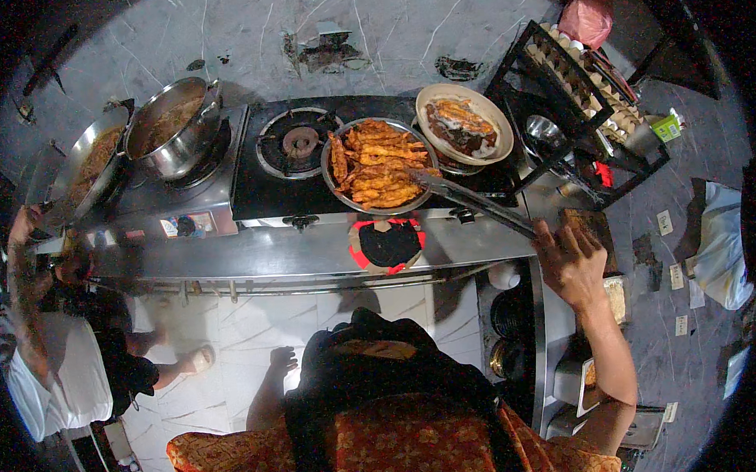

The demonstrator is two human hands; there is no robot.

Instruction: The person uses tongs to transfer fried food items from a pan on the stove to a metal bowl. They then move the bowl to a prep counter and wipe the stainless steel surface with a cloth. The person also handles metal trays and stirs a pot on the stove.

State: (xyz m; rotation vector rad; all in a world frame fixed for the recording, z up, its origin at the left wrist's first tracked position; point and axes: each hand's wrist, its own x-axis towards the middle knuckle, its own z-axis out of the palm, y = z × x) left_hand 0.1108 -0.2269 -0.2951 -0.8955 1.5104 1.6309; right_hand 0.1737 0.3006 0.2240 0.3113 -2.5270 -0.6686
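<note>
My right hand [572, 262] is closed round the handle end of long metal tongs [477, 201]. Their tips reach left to the edge of a round metal tray [330, 181] piled with orange-brown fried pieces [383, 157]. Whether the tips grip a piece is too small to tell. Behind and right of the tray, a pale-rimmed pan [495, 109] holds foaming dark oil with more orange pieces [465, 115] in it. My left hand [283, 358] hangs low beside my body, over the floor, holding nothing, its fingers loosely apart.
Left of the tray is a bare gas burner [300, 144]. Farther left stand a steel pot [173, 147] and a wide pan [93, 171] of brown food, where another person [66, 355] works. A black rack [608, 136] with egg trays is at right. A dark pad [386, 242] lies on the counter's front.
</note>
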